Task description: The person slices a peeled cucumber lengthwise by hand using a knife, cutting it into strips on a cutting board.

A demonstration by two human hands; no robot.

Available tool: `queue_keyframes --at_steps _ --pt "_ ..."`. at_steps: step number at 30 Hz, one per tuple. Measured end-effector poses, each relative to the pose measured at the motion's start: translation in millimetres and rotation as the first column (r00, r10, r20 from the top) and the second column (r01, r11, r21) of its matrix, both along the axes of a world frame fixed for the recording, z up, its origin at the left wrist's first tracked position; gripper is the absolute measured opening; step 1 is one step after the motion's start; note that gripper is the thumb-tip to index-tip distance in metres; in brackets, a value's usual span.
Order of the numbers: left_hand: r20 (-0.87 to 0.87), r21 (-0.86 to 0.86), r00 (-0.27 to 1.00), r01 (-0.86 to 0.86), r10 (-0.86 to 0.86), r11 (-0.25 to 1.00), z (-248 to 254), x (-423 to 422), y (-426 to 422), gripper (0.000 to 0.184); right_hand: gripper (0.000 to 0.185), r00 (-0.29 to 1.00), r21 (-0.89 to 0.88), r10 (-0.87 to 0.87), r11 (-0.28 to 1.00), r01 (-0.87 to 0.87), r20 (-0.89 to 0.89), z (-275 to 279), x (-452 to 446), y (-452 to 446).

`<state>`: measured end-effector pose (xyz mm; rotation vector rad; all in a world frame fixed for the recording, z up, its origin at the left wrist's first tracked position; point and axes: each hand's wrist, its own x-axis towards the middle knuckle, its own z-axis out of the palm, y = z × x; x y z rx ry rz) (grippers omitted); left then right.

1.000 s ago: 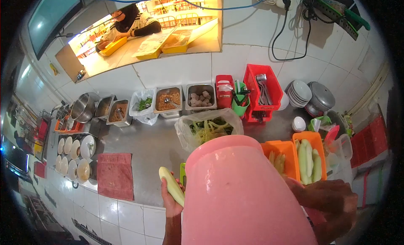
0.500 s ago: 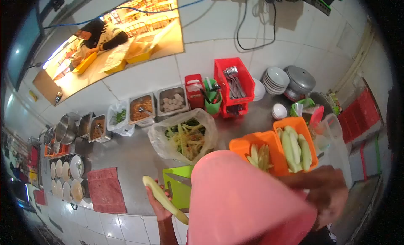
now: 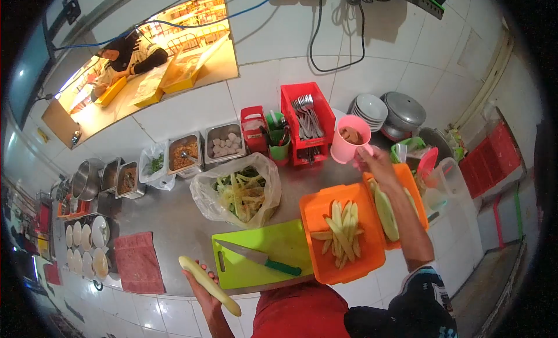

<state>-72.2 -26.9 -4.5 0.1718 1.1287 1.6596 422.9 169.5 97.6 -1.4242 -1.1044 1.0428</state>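
Note:
My left hand [image 3: 204, 291] holds a long peeled pale green vegetable [image 3: 210, 286] over the counter's front edge. My right hand [image 3: 376, 164] grips the handle of a pink mug [image 3: 351, 141] at the back right; something brown shows inside it. A knife with a green handle [image 3: 283, 266] lies on the green cutting board [image 3: 264, 251]. Right of the board, an orange container [image 3: 375, 259] holds several cut pale strips [image 3: 343, 227]. Behind it, partly hidden by my right forearm, a second orange container [image 3: 419, 190] holds whole peeled vegetables [image 3: 385, 213].
A plastic bag of greens and peels [image 3: 200, 193] stands behind the board. Metal food trays [image 3: 224, 143], a red cutlery box [image 3: 307, 120] and stacked bowls [image 3: 370, 108] line the wall. A red cloth [image 3: 139, 262] lies left. A person [image 3: 125, 53] sits beyond the opening.
The pink mug has moved from close before the camera to the back right with my right hand. The cutting board and knife have come into full view. My left hand still holds the vegetable.

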Motion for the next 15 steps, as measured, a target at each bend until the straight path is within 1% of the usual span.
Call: queue_keyframes --at_steps 1,2,3,5,6,7,8,9,10,11,12,13,14,15 --pt "0.004 0.013 1.000 0.005 -0.005 1.000 -1.0 -0.2 -1.9 0.061 0.030 0.999 -0.051 -0.008 0.999 0.006 -0.037 -30.6 9.5 16.8" --pt "0.003 0.022 1.000 -0.014 0.014 1.000 1.3 2.1 -2.6 0.061 0.029 0.992 -0.031 -0.117 0.993 0.116 -0.055 -77.9 19.6 39.1" --pt "0.011 -0.012 0.999 -0.046 0.047 0.999 5.6 5.0 -6.6 0.060 0.029 0.973 -0.021 -0.219 0.976 0.218 -0.078 -116.3 28.1 57.4" --pt "0.025 -0.079 0.992 -0.120 0.123 0.990 15.2 12.1 -14.3 0.059 0.031 0.950 -0.200 -0.298 0.929 0.312 0.096 -145.8 40.1 77.2" --pt "0.032 -0.117 0.985 -0.163 0.167 0.980 21.0 17.1 -15.7 0.058 0.030 0.757 -0.112 -0.132 0.959 0.262 0.640 -198.9 76.4 107.2" --pt "0.023 -0.146 0.986 -0.162 0.167 0.976 23.6 16.6 -20.4 0.055 0.030 0.859 -0.172 -0.212 0.931 0.323 0.467 -257.9 117.0 132.4" --pt "0.018 -0.117 0.992 -0.123 0.126 0.985 17.3 13.2 -25.1 0.054 0.032 0.912 -0.254 -0.297 0.894 0.370 0.283 -299.7 124.4 150.9" --pt "0.030 -0.110 0.993 -0.106 0.110 0.988 18.1 14.3 -25.3 0.054 0.036 0.939 -0.293 -0.308 0.893 0.341 0.154 -282.9 103.9 141.9" --pt "0.038 -0.090 0.995 -0.088 0.091 0.992 18.3 15.6 -24.8 0.057 0.041 0.945 -0.326 -0.326 0.891 0.316 0.025 -246.1 94.4 130.0" --pt "0.030 -0.084 0.997 -0.066 0.069 0.994 20.1 17.3 -22.1 0.060 0.034 0.920 -0.296 -0.385 0.889 0.349 -0.069 -238.5 87.2 128.0" --pt "0.040 -0.086 0.998 -0.048 0.052 0.995 18.0 16.6 -19.2 0.062 0.032 0.901 -0.334 -0.373 0.897 0.288 -0.224 -246.5 96.5 130.6" --pt "0.067 -0.078 0.997 -0.030 0.035 0.997 15.2 15.7 -15.5 0.064 0.032 0.862 -0.321 -0.413 0.892 0.318 -0.293 -252.5 99.4 132.9" --pt "0.054 -0.116 0.998 -0.016 0.022 0.993 18.0 15.9 -10.4 0.064 0.033 0.916 -0.305 -0.314 0.923 0.234 -0.248 -263.9 124.0 136.5" --pt "0.078 -0.084 0.997 0.005 0.001 0.996 17.1 14.4 -6.5 0.062 0.034 0.956 -0.286 -0.210 0.947 0.147 -0.204 -277.2 140.2 141.9"
